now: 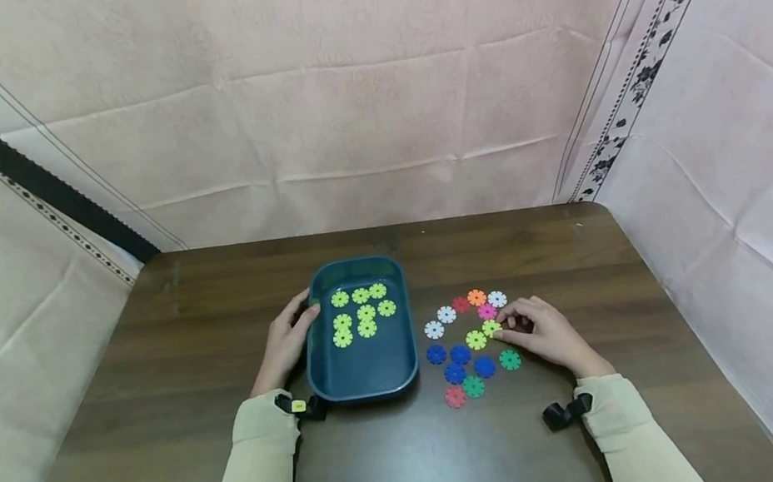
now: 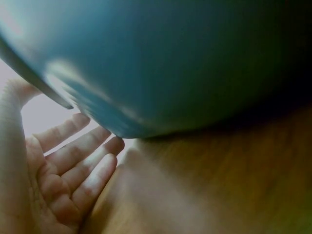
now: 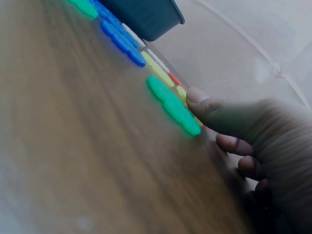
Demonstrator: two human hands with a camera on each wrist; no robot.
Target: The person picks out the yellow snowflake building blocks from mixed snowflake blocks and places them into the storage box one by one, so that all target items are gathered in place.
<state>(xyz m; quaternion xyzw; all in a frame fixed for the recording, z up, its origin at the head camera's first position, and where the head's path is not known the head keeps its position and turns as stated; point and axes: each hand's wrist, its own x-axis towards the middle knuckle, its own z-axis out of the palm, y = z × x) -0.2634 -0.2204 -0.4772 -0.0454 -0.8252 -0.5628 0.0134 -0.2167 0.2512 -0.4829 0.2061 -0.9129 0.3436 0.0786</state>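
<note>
My left hand [image 1: 285, 343] is at the left side of a dark blue tray [image 1: 364, 375], thumb at the rim and fingers against the outer wall. Close up, the left wrist view shows the fingers [image 2: 95, 178] beneath the rim of the tray [image 2: 161, 63]. Inside the tray lie several yellow-green flower-shaped discs [image 1: 365, 312]. To its right, my right hand [image 1: 539, 331] pinches a yellow-green flower disc [image 1: 491, 328] between thumb and fingers, low at the table. Another yellow-green disc [image 1: 476, 340] lies beside it. In the right wrist view a green disc [image 3: 173, 106] sits near the thumb.
Around the right hand lie blue discs [image 1: 485, 367], white discs [image 1: 447, 314], green discs [image 1: 510, 360], reddish discs [image 1: 455, 396], an orange disc [image 1: 476, 297] and a pink disc [image 1: 486, 311]. Everything rests on a brown wooden table [image 1: 214, 302]. Pale cloth [image 1: 351, 112] hangs behind it.
</note>
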